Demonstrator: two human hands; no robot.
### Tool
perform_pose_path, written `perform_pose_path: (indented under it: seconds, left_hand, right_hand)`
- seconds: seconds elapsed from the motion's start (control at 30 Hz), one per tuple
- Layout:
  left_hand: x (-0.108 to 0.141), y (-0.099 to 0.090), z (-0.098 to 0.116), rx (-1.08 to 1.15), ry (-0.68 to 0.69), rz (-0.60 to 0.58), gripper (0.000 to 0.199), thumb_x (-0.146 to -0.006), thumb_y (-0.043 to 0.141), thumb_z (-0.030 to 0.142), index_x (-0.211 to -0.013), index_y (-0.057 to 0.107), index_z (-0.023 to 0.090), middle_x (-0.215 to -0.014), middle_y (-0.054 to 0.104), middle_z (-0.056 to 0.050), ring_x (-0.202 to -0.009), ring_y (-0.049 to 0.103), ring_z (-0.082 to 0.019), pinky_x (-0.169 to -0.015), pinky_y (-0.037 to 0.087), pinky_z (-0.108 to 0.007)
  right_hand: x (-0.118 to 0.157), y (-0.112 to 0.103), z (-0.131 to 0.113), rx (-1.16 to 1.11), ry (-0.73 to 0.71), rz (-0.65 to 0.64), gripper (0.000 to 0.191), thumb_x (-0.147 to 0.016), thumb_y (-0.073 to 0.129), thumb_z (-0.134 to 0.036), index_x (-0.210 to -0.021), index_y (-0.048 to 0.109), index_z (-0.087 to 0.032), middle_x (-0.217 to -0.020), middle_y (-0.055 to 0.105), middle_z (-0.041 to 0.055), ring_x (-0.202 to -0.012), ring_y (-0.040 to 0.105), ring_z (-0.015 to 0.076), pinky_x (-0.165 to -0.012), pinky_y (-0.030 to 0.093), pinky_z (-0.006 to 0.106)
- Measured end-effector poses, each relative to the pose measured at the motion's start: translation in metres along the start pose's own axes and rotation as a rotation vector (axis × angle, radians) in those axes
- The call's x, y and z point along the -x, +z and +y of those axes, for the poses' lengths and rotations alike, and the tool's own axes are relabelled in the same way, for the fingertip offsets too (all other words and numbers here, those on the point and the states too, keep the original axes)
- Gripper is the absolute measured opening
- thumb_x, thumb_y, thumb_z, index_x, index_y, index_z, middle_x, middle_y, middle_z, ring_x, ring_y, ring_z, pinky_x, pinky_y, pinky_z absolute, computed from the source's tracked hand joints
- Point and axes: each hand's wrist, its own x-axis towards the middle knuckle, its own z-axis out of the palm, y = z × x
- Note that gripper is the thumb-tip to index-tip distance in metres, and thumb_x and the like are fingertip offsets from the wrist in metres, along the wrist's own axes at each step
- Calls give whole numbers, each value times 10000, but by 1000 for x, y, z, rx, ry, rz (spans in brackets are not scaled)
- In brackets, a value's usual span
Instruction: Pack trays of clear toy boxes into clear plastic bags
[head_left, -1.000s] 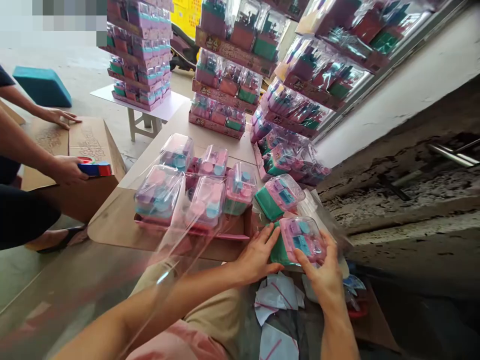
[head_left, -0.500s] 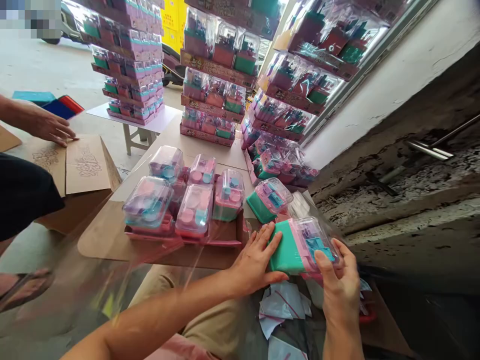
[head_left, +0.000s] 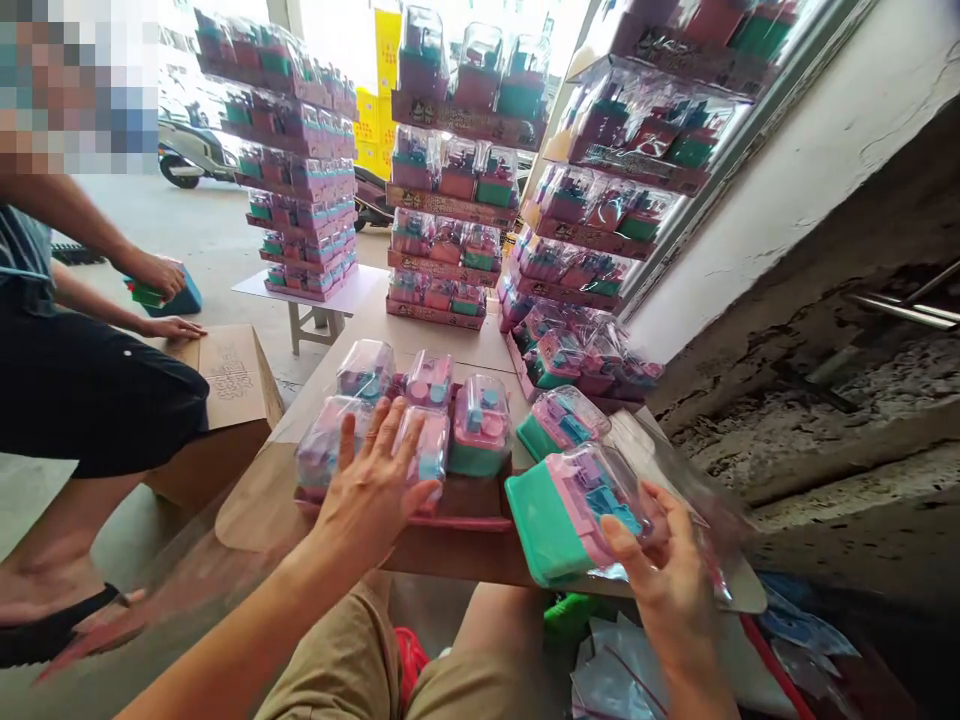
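My right hand (head_left: 667, 555) grips the clear-lidded end of a green and pink toy box (head_left: 551, 510), tilted over the table's right front. My left hand (head_left: 379, 475), fingers spread, is over the front boxes of a pink display tray (head_left: 472, 522). Whether it touches them is unclear. Several clear-domed toy boxes stand in that tray, among them a green-based one (head_left: 480, 430); the tray's front right part shows bare cardboard. Another green and pink box (head_left: 562, 422) lies tilted just behind the held one.
Tall stacks of filled trays (head_left: 454, 205) rise at the back of the table (head_left: 247, 500). At the left, a person's hand (head_left: 180, 328) rests on a cardboard carton (head_left: 232, 375). A rough wall (head_left: 825, 400) borders the right side. Plastic scraps (head_left: 619, 665) lie below.
My left hand has left the green box and moved left over the tray. My right hand still holds the box, now tilted more. The view has shifted, and the other person holds a blue and green item.
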Motion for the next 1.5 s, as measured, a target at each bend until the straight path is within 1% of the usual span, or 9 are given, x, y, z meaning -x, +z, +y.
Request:
perform_pose_path:
  seconds: [0.13, 0.37, 0.47, 0.63, 0.83, 1.0, 1.1, 1.2, 1.5]
  left_hand:
    - [6, -4, -26, -44, 3, -96, 589, -811, 528, 422, -1310, 439, 121, -1384, 401, -186, -1302, 345, -307, -1089, 177, -549]
    - [12, -22, -67, -52, -248, 138, 774, -842, 297, 614, -1381, 281, 58, -1357, 408, -249, -1302, 324, -356, -1047, 174, -603]
    - [14, -26, -85, 64, -276, 49, 799, -823, 343, 626, -1401, 238, 84, -1192, 582, -189, -1176, 493, -326, -1033, 273, -544]
    - [4, -43, -90, 83, -116, -78, 589, -827, 396, 565, -1271, 483, 189, -1218, 574, -114, -1129, 532, -298, -1010, 357, -471]
    - [-57, -68, -43, 143, 262, -332, 431, -880, 351, 359, -1265, 499, 234, -1282, 543, -44, -1179, 497, -218, -1040, 331, -391]
    - [-121, -29, -5, 188, 403, -481, 455, -870, 413, 284, -1320, 427, 217, -1350, 471, -87, -1229, 443, -226, -1056, 274, -410]
    - [-149, 2, 11, 110, 490, -612, 768, -754, 595, 335, -1415, 226, 202, -1430, 333, -166, -1320, 300, -295, -1063, 183, -513]
    - [-165, 20, 21, 37, 482, -710, 905, -664, 661, 306, -1424, 191, 162, -1336, 427, -205, -1233, 409, -327, -1012, 282, -479]
    - [-177, 31, 4, 78, 541, -591, 955, -607, 698, 399, -1412, 242, 166, -1176, 442, -135, -1064, 490, -289, -916, 390, -351]
  right_hand:
    - [-2, 16, -17, 128, -33, -66, 672, -636, 595, -593, -1179, 483, -213, -1103, 611, 109, -994, 578, 298, -853, 450, 452]
    - [-6, 22, -39, 142, -76, -131, 661, -628, 575, -620, -1147, 477, -223, -1055, 634, 101, -979, 592, 289, -830, 457, 438]
    - [-7, 25, -39, 124, -64, -176, 652, -636, 573, -605, -1148, 472, -215, -1072, 629, 102, -990, 591, 284, -842, 458, 431]
    - [-7, 41, -42, 148, -96, -149, 662, -649, 567, -603, -1176, 477, -213, -1034, 637, 98, -982, 590, 292, -829, 460, 435]
    - [-7, 55, -56, 199, -134, -179, 642, -661, 561, -580, -1173, 475, -202, -1054, 631, 108, -950, 600, 294, -797, 469, 434]
    - [-6, 55, -57, 226, -149, -187, 642, -679, 548, -575, -1188, 459, -195, -1034, 634, 109, -949, 604, 288, -791, 477, 423]
    - [-2, 57, -56, 259, -162, -173, 643, -687, 541, -563, -1199, 452, -183, -1076, 620, 122, -961, 603, 293, -782, 487, 419]
    - [3, 61, -56, 294, -197, -163, 631, -703, 541, -531, -1217, 439, -179, -1105, 609, 125, -972, 603, 295, -774, 496, 416]
    - [8, 64, -58, 334, -205, -105, 597, -715, 552, -485, -1215, 444, -179, -1081, 620, 116, -919, 627, 283, -736, 517, 390]
